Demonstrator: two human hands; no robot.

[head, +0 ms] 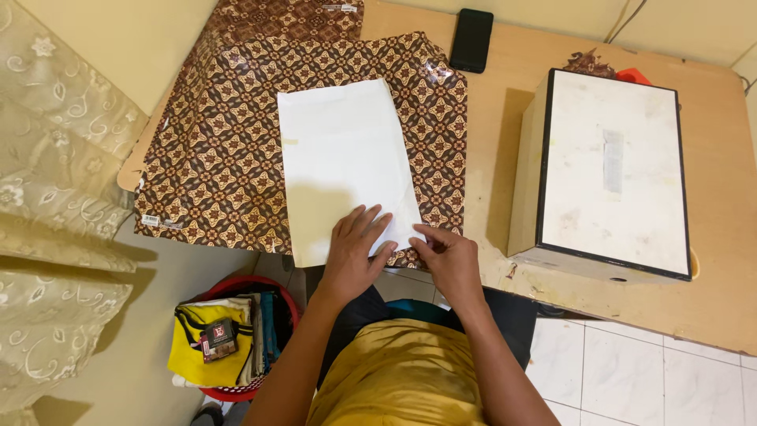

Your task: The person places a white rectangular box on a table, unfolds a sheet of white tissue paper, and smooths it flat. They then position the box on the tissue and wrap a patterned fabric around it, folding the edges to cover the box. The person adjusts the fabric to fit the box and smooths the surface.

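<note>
A white sheet of card or paper (343, 150) lies on a brown patterned fabric (213, 150) wrapped in clear plastic, on a wooden table (497, 102). My left hand (352, 254) rests flat on the sheet's near edge, fingers spread. My right hand (448, 256) pinches the sheet's near right corner together with the fabric's edge. Both hands sit at the table's front edge, almost touching each other.
A large box with a white, black-rimmed top (611, 170) stands on the right of the table. A black phone (471, 39) lies at the back. A red basket of folded clothes (229, 339) sits on the floor at left. Beige curtain (55, 197) hangs far left.
</note>
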